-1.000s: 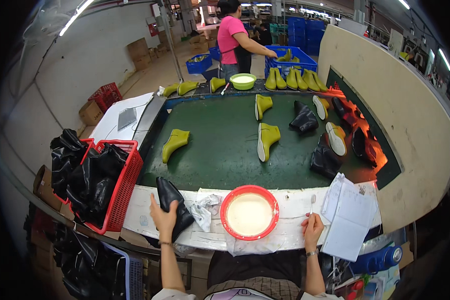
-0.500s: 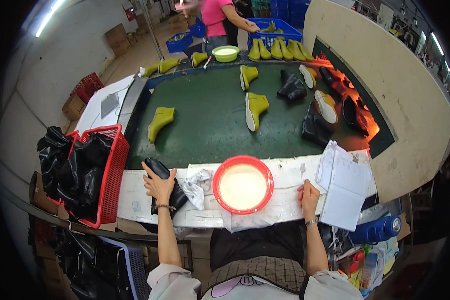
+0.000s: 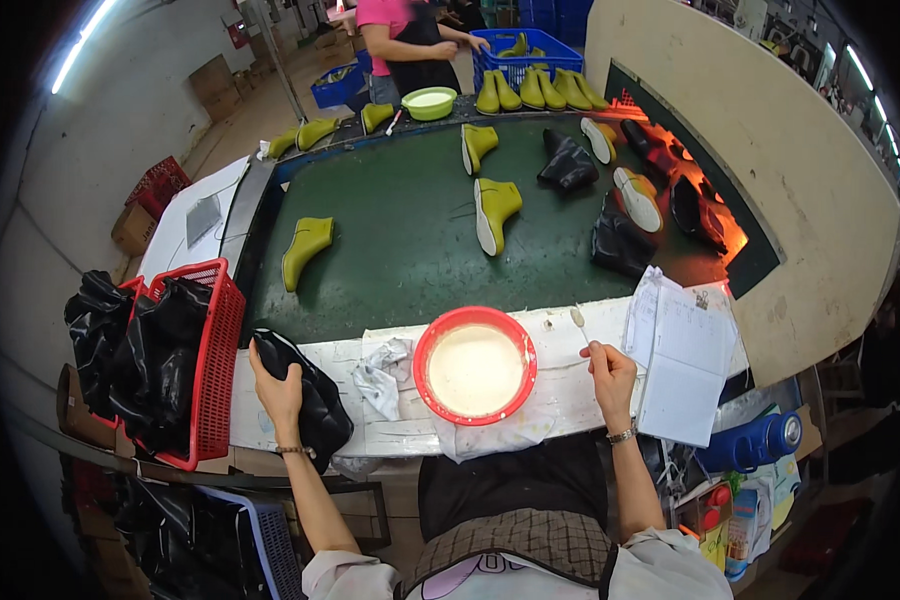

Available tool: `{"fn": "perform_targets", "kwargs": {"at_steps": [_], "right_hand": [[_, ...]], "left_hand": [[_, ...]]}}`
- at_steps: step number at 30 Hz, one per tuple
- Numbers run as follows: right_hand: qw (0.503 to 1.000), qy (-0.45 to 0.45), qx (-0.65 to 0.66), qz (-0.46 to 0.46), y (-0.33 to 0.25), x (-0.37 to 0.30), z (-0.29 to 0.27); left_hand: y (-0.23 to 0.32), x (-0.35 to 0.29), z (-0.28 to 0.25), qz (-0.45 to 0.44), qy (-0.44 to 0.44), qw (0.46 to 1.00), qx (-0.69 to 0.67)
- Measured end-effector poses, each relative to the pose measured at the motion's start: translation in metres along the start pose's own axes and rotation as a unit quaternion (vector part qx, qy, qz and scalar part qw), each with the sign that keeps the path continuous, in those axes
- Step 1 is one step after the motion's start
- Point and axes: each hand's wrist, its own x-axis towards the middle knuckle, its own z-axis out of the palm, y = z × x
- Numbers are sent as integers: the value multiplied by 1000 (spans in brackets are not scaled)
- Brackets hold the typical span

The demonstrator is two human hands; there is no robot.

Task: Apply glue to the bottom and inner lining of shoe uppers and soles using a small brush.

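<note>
A: In the head view, what did the left hand (image 3: 278,385) hold?

B: It was pressed on a black boot upper (image 3: 305,395), fingers wrapped over its top edge, at about eight o'clock from the red bowl (image 3: 475,364). Half a second before, the same hand lay on the same piece, only the camera had tilted down a little. So the piece had been taken out of the red basket (image 3: 215,350) and lay ready on the white bench edge (image 3: 560,385).

A: And the right hand (image 3: 611,372)?

B: It pinched a thin brush (image 3: 582,327) between thumb and fingers, the tip pointing to eleven o'clock, just beside the bowl at its three o'clock. The brush had hardly moved; I judge it was not yet dipped in the pale glue.

A: What else lay nearby?

B: A crumpled rag (image 3: 382,372) at nine o'clock from the bowl, paper sheets (image 3: 682,350) at three o'clock, and yellow-green boots (image 3: 494,210) on the green belt (image 3: 390,240) at twelve.
</note>
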Motion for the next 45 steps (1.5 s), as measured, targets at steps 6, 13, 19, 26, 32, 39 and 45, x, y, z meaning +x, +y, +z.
{"fn": "perform_targets", "kwargs": {"at_steps": [6, 13, 19, 26, 32, 39, 45], "right_hand": [[996, -13, 71, 59, -14, 3, 18], [986, -38, 145, 77, -17, 12, 20], [982, -7, 172, 74, -3, 15, 17], [992, -32, 110, 53, 8, 19, 16], [982, -73, 143, 104, -12, 18, 25], [946, -154, 279, 58, -94, 5, 65], [896, -264, 355, 34, -137, -35, 109]], "left_hand": [[23, -2, -16, 135, -99, 985, -39], [9, -10, 6, 99, -102, 987, -80], [-2, -23, 21, 56, -133, 989, -2], [-12, -37, 18, 13, -227, 950, 212], [18, -37, 3, 114, -185, 964, 155], [139, -91, 7, 152, -283, 918, -231], [205, -138, 36, 41, -351, 816, -457]]}}
